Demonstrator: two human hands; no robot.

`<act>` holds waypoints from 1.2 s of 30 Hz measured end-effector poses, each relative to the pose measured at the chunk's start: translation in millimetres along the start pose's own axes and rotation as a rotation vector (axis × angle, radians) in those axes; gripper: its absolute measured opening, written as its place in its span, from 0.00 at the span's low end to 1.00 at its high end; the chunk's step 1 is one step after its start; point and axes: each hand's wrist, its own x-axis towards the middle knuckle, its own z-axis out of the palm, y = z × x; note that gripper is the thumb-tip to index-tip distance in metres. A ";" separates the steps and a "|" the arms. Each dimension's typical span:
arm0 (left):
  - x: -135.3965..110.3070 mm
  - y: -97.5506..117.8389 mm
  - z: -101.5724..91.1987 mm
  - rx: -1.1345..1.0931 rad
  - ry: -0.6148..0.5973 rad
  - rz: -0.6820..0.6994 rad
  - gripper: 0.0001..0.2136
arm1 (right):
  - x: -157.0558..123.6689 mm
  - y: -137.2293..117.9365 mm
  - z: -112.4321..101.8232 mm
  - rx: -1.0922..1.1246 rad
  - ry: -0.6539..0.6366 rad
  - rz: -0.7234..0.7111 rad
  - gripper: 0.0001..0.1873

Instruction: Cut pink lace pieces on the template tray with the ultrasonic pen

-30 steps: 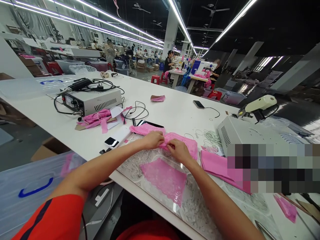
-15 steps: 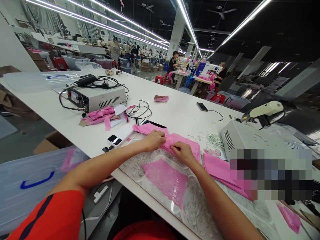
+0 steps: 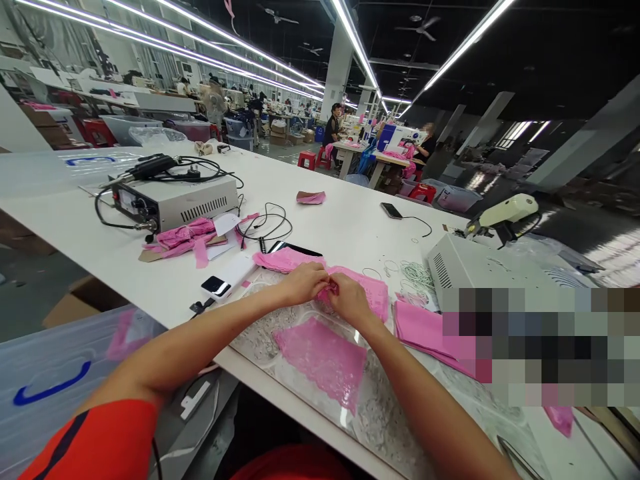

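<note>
My left hand (image 3: 303,283) and my right hand (image 3: 349,300) meet close together over a pink lace piece (image 3: 373,291), both pinching its near edge. A flat pink lace panel (image 3: 321,357) lies in front of them on a clear patterned mat (image 3: 390,413). More pink lace (image 3: 283,259) spreads to the left behind my left hand. A stack of plain pink fabric (image 3: 425,330) sits right of my right hand.
On the white table (image 3: 330,227) stand a grey control box (image 3: 175,203) with cables, a pink fabric bundle (image 3: 183,237), a small black device (image 3: 216,287), a phone (image 3: 391,210), and a white machine (image 3: 480,267) with a handheld tool (image 3: 503,213). People sit at sewing stations far back.
My hands have drawn closer together on the pink lace, bunching its edge between them. The view has shifted slightly.
</note>
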 end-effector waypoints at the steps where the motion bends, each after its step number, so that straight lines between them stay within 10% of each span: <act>1: -1.0 1.6 1.7 -0.011 0.013 -0.007 0.08 | 2.3 0.3 0.9 0.008 0.007 0.013 0.07; 10: -16.1 9.1 15.9 0.007 0.077 -0.101 0.06 | 4.0 11.7 -20.4 0.160 0.128 0.125 0.09; 18: 16.5 72.4 19.4 0.123 0.083 -0.305 0.22 | -8.3 10.3 -58.5 0.200 0.285 0.234 0.09; 26: 38.4 107.0 34.7 0.138 0.028 -0.111 0.09 | -93.0 31.3 -116.5 -0.044 0.508 0.397 0.12; 36: -12.2 144.5 54.1 0.038 -0.165 0.522 0.04 | -220.6 44.2 -128.7 -0.720 -0.161 0.574 0.09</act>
